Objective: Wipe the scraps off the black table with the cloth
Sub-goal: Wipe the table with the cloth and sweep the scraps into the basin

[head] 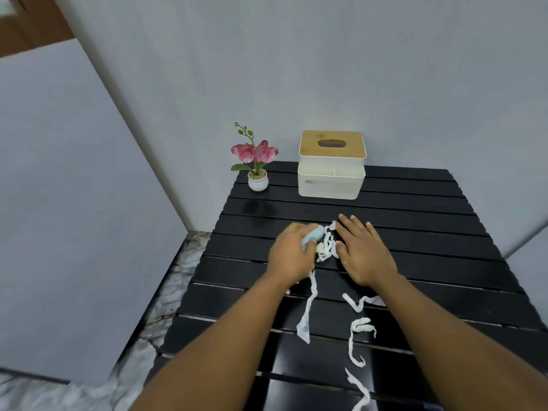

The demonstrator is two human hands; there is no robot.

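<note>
Loose white scraps (306,317) lie strung out on the black table (430,262) in the lower centre of the frame, between two bare forearms entering from the bottom edge. At mid-frame the left hand (292,253) is curled round a bunched pale blue cloth (311,235); the right hand (363,253) lies flat, palm down, fingers straight, holding nothing, a small heap of scraps between the two. At the table's far edge stand a white tissue box (331,173) and a potted pink flower (256,161).
</note>
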